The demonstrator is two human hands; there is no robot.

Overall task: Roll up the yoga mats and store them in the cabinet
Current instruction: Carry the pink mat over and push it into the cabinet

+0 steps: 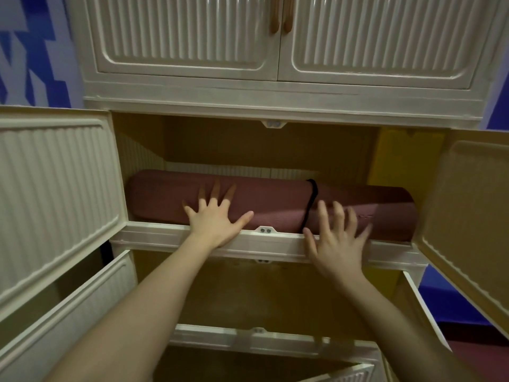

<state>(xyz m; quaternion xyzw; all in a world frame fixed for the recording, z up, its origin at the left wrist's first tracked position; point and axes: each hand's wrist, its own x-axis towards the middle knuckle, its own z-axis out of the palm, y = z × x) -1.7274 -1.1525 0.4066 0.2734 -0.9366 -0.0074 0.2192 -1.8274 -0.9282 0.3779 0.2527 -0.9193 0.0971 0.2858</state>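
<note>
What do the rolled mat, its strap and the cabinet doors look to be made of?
Rolled dusky-pink yoga mat: likely foam or rubber, matte, finely ribbed texture. Thin black strap: probably elastic cord; too small to tell. Cream fluted cabinet doors: apparently moulded plastic, slight sheen, rounded ridges.

Domestic room: cream plastic storage cabinet (281, 103) with ribbed doors (181, 31), set against a blue-patterned wall (30, 51).

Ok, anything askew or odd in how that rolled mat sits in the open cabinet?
Slightly. The maroon rolled mat lies at an angle in the open compartment: its right end juts forward to the front rail while its left end sits deeper. Both hands, left and right, are spread flat against it. No damage shows.
</note>
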